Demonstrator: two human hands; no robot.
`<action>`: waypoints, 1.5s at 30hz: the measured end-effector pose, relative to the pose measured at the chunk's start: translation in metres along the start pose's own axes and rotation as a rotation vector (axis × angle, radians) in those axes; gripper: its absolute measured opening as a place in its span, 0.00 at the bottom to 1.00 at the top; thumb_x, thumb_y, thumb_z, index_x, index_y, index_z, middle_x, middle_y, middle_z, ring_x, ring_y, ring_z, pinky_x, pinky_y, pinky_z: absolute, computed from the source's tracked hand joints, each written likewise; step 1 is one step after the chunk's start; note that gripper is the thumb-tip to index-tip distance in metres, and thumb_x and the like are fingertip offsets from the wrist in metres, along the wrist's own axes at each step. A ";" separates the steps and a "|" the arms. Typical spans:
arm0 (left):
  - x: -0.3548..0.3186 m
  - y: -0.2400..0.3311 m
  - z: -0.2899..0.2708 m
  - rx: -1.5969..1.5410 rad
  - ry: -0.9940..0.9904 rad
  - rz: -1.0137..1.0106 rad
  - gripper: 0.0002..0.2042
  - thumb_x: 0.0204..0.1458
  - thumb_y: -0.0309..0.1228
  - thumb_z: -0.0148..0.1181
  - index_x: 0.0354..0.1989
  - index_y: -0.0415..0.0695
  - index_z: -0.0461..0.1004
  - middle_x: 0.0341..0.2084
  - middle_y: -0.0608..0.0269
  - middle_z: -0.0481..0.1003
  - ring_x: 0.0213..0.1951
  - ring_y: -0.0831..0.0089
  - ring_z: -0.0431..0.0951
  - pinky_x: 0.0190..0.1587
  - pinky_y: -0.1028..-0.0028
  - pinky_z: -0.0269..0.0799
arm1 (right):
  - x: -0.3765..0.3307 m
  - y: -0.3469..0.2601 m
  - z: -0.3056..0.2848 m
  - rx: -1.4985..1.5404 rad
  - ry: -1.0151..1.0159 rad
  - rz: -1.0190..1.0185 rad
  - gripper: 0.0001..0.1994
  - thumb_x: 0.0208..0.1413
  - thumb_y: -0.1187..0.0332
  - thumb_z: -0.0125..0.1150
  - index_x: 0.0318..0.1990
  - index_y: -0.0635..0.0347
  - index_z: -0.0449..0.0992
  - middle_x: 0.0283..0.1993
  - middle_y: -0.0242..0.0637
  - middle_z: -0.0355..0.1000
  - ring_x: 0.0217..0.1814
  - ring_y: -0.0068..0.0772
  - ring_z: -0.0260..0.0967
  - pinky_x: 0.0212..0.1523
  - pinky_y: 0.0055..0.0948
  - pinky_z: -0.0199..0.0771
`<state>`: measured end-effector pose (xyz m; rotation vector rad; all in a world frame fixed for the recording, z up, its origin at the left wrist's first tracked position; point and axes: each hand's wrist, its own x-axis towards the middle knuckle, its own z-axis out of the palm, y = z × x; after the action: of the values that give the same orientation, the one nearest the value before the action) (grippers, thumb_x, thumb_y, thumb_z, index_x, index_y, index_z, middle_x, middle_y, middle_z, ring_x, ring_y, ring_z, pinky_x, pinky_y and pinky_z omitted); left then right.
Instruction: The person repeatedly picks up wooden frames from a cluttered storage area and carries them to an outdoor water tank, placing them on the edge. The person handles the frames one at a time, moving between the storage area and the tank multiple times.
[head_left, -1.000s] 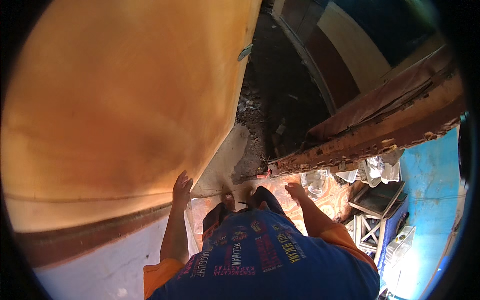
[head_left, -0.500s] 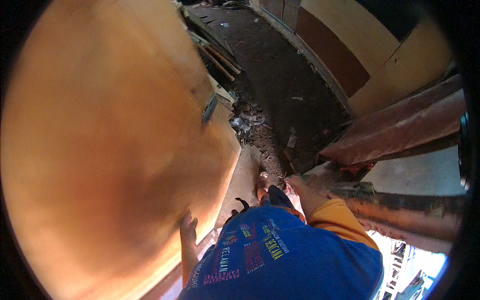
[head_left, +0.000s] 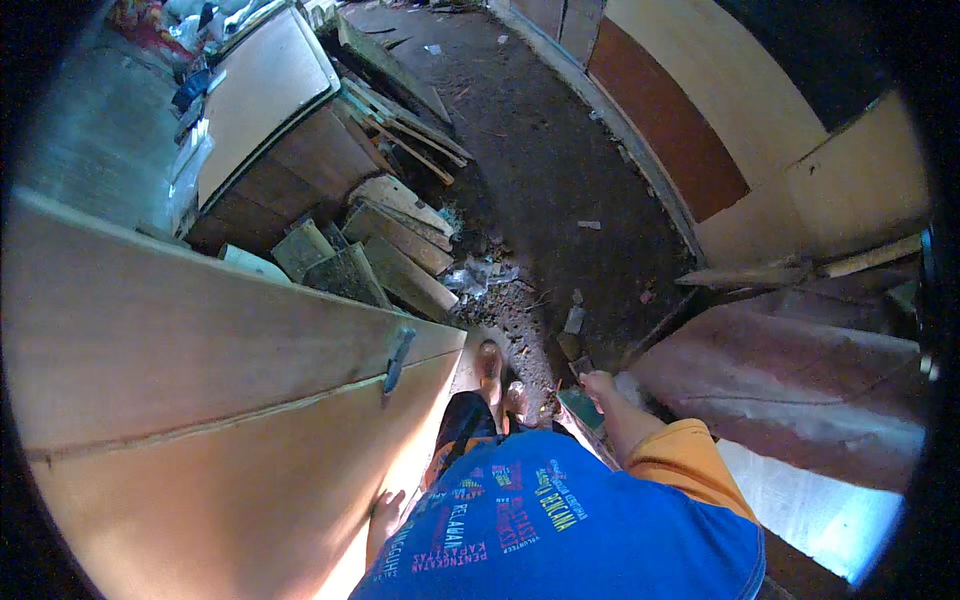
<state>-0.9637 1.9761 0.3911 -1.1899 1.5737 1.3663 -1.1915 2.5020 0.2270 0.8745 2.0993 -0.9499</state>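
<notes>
A broad, light-brown wooden door (head_left: 200, 480) fills the left side, with a small dark metal handle (head_left: 398, 362) near its edge. My left hand (head_left: 386, 506) touches the lower part of this door, fingers laid against the wood, partly lost in glare. To the right, my right hand (head_left: 597, 387) reaches forward with its fingers curled. Just beside it is a narrow green-topped piece (head_left: 580, 408); whatever lies inside the fingers is hidden. My bare feet (head_left: 489, 362) stand on the threshold between both hands.
Beyond the door, wooden boards (head_left: 385, 245) lean by a pale-topped cabinet (head_left: 270, 90). Clear plastic litter (head_left: 480, 275) lies on the dark dirt floor (head_left: 570, 140). A reddish-brown sheet (head_left: 790, 350) hangs at right, below a patched panel wall (head_left: 680, 120).
The door's panel has swung lower in view, uncovering the cabinet and boards behind it. My left hand stays against it and has shifted down. My right hand has moved slightly downward.
</notes>
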 end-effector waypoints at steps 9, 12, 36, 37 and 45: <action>0.032 0.094 0.010 0.142 -0.095 0.027 0.34 0.51 0.48 0.57 0.58 0.34 0.60 0.55 0.46 0.64 0.54 0.60 0.66 0.55 0.66 0.60 | 0.026 -0.081 -0.035 -0.448 -0.112 -0.098 0.22 0.55 0.49 0.49 0.37 0.60 0.78 0.35 0.47 0.74 0.39 0.48 0.72 0.40 0.39 0.70; 0.038 0.113 0.015 0.162 -0.107 0.035 0.33 0.51 0.48 0.56 0.58 0.35 0.60 0.55 0.46 0.65 0.53 0.60 0.66 0.55 0.65 0.60 | 0.049 -0.135 -0.039 -0.203 -0.058 -0.124 0.18 0.52 0.53 0.55 0.38 0.60 0.78 0.39 0.48 0.74 0.41 0.47 0.72 0.42 0.40 0.70; -0.042 0.373 0.201 0.059 0.127 -0.268 0.31 0.51 0.51 0.53 0.59 0.42 0.62 0.52 0.52 0.67 0.49 0.57 0.68 0.53 0.64 0.61 | 0.289 -0.302 -0.289 -0.377 -0.006 -0.138 0.18 0.49 0.55 0.59 0.36 0.63 0.77 0.36 0.45 0.75 0.43 0.45 0.73 0.43 0.42 0.71; -0.048 0.387 0.208 0.049 0.137 -0.288 0.31 0.51 0.51 0.53 0.59 0.42 0.62 0.52 0.52 0.67 0.49 0.57 0.68 0.53 0.64 0.61 | 0.295 -0.301 -0.307 -0.446 -0.008 -0.099 0.18 0.49 0.54 0.58 0.36 0.63 0.77 0.36 0.44 0.75 0.43 0.44 0.72 0.44 0.43 0.71; -0.025 0.472 0.247 -0.111 0.245 -0.390 0.31 0.52 0.52 0.52 0.59 0.44 0.62 0.51 0.54 0.68 0.48 0.56 0.69 0.52 0.63 0.62 | 0.282 -0.347 -0.421 -0.278 -0.070 -0.015 0.18 0.50 0.55 0.59 0.40 0.60 0.77 0.41 0.45 0.74 0.47 0.44 0.71 0.48 0.42 0.69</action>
<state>-1.4156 2.2277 0.5189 -1.6837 1.3428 1.0931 -1.7405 2.7477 0.3503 0.6746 2.1153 -0.6645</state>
